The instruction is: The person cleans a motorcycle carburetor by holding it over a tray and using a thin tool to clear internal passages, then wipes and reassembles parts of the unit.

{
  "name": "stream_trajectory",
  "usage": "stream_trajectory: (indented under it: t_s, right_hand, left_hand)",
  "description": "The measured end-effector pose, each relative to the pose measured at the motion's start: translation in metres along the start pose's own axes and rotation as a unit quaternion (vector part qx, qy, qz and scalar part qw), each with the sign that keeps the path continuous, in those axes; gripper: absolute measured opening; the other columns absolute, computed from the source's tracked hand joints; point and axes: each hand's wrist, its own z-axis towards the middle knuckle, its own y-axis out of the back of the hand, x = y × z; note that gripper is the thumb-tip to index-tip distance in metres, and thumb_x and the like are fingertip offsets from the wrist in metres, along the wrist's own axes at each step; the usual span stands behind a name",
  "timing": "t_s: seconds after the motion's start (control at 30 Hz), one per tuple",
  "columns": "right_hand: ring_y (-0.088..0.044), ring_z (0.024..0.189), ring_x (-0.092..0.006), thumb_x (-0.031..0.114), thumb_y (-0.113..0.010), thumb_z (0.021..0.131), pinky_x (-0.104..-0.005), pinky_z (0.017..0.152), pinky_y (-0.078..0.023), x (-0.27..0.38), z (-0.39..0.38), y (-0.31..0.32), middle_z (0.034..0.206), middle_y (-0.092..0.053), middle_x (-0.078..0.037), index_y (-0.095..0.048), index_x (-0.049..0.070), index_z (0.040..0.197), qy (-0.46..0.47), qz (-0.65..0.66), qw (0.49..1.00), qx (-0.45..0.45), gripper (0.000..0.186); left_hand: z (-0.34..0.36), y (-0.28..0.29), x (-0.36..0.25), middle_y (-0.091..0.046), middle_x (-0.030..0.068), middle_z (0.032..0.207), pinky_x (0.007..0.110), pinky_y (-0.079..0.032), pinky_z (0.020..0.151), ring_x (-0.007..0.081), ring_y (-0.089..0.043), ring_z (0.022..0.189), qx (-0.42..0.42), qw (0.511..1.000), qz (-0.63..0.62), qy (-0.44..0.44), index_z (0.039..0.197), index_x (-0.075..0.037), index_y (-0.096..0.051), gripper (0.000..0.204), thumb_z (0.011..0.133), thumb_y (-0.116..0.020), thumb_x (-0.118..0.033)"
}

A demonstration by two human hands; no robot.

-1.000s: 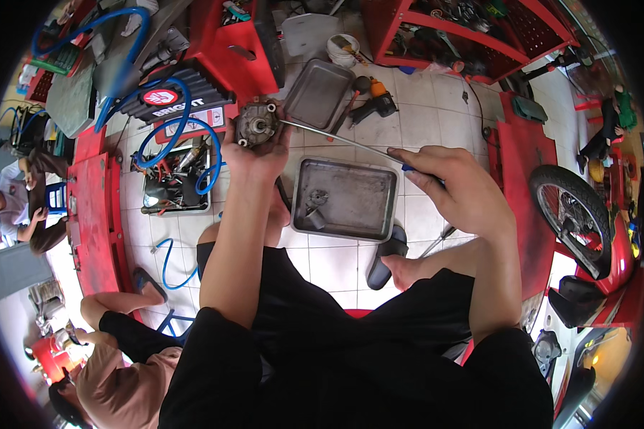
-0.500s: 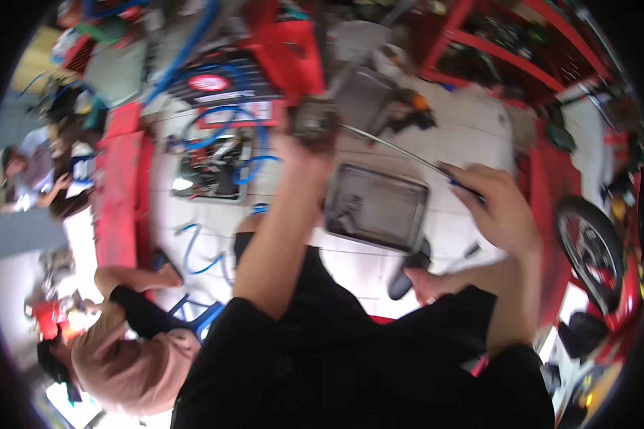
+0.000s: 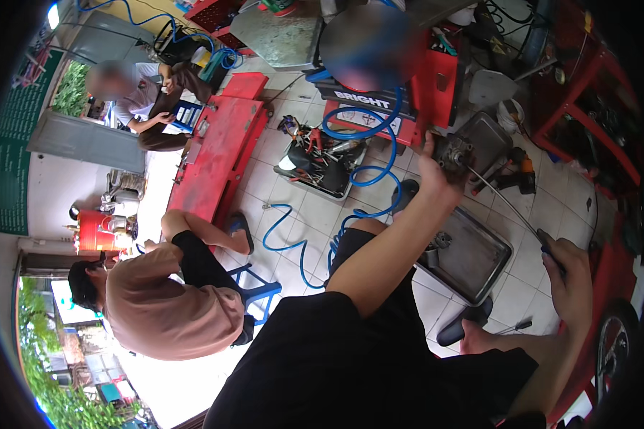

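Observation:
My left hand (image 3: 436, 171) holds a round grey metal housing (image 3: 454, 152) up above the floor at the right of centre. My right hand (image 3: 565, 268), lower and further right, is closed around the dark handle of a long screwdriver (image 3: 509, 201), whose metal shaft reaches to the housing; whether its tip touches is hard to tell. Below my hands lies a metal tray (image 3: 479, 272) with small grey parts (image 3: 436, 247) in it.
A second tray (image 3: 488, 139), an orange-black power tool (image 3: 519, 171), a toolbox (image 3: 311, 161), coiled blue hose (image 3: 372, 179) and red benches (image 3: 215, 157) surround me. A seated co-worker (image 3: 168, 300) is at lower left, another person (image 3: 150, 114) at upper left, a motorcycle wheel (image 3: 615, 339) at right.
My view has swung left, so the scene and my hands sit further right and my hands lower in the picture. Both hands still hold the same things.

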Motion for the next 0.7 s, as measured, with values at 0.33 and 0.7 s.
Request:
stream_trajectory:
  t_s: [0.33, 0.7]
  right_hand:
    - [-0.057, 0.076, -0.0379, 0.004, -0.06, 0.085, -0.0452, 0.068, -0.043, -0.023, 0.002, 0.007, 0.081, -0.059, -0.017, -0.066, 0.003, 0.116, -0.029, -0.007, 0.999, 0.04, 0.031]
    - [-0.058, 0.076, -0.037, 0.003, -0.06, 0.085, -0.0449, 0.069, -0.044, -0.021, -0.006, 0.005, 0.082, -0.06, -0.017, -0.067, 0.004, 0.116, -0.036, -0.008, 0.999, 0.028, 0.032]
  left_hand:
    - [0.016, 0.008, -0.003, -0.066, 0.0113, 0.105, 0.047, -0.049, 0.09, 0.0308, -0.063, 0.096, 0.042, 0.999, 0.025, -0.024, 0.111, -0.012, -0.062, 0.049, 0.096, -0.044, -0.055]
    - [0.005, 0.001, -0.002, -0.065, 0.0136, 0.107, 0.048, -0.045, 0.097, 0.0339, -0.062, 0.099, 0.01, 0.998, 0.053, -0.015, 0.117, -0.01, -0.06, 0.052, 0.096, -0.043, -0.055]
